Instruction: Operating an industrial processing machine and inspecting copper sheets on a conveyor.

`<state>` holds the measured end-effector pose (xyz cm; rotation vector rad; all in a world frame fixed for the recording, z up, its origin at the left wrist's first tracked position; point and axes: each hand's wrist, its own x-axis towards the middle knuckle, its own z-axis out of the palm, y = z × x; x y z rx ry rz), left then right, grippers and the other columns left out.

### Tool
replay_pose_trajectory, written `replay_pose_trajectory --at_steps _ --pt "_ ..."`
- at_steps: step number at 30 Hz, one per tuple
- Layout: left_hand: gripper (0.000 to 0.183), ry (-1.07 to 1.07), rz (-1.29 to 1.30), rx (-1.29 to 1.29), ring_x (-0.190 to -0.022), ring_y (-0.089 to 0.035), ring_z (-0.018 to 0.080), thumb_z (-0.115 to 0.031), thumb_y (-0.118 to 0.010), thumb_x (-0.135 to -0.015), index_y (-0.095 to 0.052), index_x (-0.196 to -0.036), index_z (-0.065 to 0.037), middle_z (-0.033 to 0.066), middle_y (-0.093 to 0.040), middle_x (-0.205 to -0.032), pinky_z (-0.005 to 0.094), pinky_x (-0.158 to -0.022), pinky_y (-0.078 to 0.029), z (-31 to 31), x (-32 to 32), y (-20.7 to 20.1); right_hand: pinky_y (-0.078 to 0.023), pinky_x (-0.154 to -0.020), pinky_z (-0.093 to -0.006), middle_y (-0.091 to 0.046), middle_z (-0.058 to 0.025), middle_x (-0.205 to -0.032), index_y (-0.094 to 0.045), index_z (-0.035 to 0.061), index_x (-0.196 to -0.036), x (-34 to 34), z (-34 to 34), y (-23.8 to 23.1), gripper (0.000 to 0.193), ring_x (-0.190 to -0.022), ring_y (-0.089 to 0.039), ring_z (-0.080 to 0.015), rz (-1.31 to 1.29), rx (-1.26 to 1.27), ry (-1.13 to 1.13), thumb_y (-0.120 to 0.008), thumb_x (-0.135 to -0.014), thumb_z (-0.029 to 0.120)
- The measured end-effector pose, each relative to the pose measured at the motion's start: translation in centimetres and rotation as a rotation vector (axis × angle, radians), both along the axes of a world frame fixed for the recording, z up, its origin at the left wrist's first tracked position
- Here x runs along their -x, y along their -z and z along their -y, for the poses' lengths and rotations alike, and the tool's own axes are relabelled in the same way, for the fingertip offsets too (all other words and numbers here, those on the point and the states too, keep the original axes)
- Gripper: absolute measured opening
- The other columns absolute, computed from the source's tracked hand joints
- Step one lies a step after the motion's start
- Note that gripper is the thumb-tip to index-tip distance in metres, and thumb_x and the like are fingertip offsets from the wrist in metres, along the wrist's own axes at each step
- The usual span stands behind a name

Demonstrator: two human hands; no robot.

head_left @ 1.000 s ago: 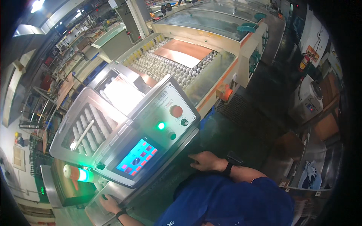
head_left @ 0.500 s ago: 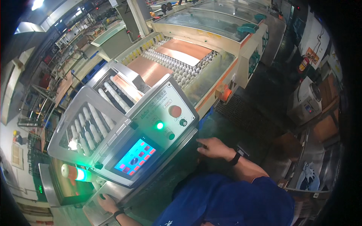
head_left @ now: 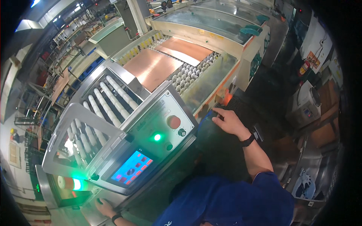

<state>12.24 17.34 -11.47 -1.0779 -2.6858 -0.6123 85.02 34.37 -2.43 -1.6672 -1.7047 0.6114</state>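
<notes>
My left hand (head_left: 105, 208) lies on a bare metal ledge (head_left: 90, 206) at the lower left, its fingers apart around a small dark gap. My right hand (head_left: 230, 121) is raised beside the machine's right side, near an orange part (head_left: 227, 98); its thumb and forefinger are stretched out, with nothing seen in them. Between the hands stands a grey control panel (head_left: 151, 132) with a lit touchscreen (head_left: 132, 167), a glowing green light (head_left: 157, 137) and a red knob (head_left: 174, 122). Beyond it, two copper sheets, a nearer one (head_left: 152, 68) and a farther one (head_left: 184, 50), lie on rollers (head_left: 184, 77).
A clear hinged cover (head_left: 81, 139) stands over white rollers left of the panel. Below it glows a signal lamp (head_left: 73, 183). A long covered tank (head_left: 203, 19) stretches away at the back. At the right are a white boxy device (head_left: 305, 100) and a metal shelf (head_left: 316, 150) with gloves.
The nearer copper sheet has moved out of the white rollers, farther onto the conveyor. My right hand has risen and shifted right. My left hand stays on the ledge. The view has shifted slightly.
</notes>
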Motion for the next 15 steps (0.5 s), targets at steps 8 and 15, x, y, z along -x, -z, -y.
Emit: replay_pose_trajectory --at_steps 8,15 --pt "0.048 -0.032 -0.017 0.023 -0.126 -0.056 0.0418 -0.031 -0.056 -0.101 -0.059 -0.135 0.004 0.0245 -0.061 -0.136 0.0453 -0.107 -0.043 0.1 0.5 0.3 -0.054 -0.080 -0.0427 -0.072 -0.0216 -0.091 -0.064 -0.0025 -0.129 -2.4 -5.3 0.0 0.049 -0.088 -0.071 -0.0355 0.054 -0.030 -0.022 -0.069 -0.092 0.029" --pt "0.048 -0.031 0.026 0.014 -0.123 -0.058 0.0419 -0.030 -0.055 -0.102 -0.058 -0.135 0.004 0.0246 -0.062 -0.135 0.0441 -0.106 -0.045 -0.5 0.9 0.6 -0.053 -0.087 -0.0481 -0.072 -0.0237 -0.104 -0.069 0.0043 -0.126 -8.4 -17.8 1.2 0.045 -0.099 -0.068 -0.0424 0.249 -0.069 0.089 -0.062 -0.094 0.035"
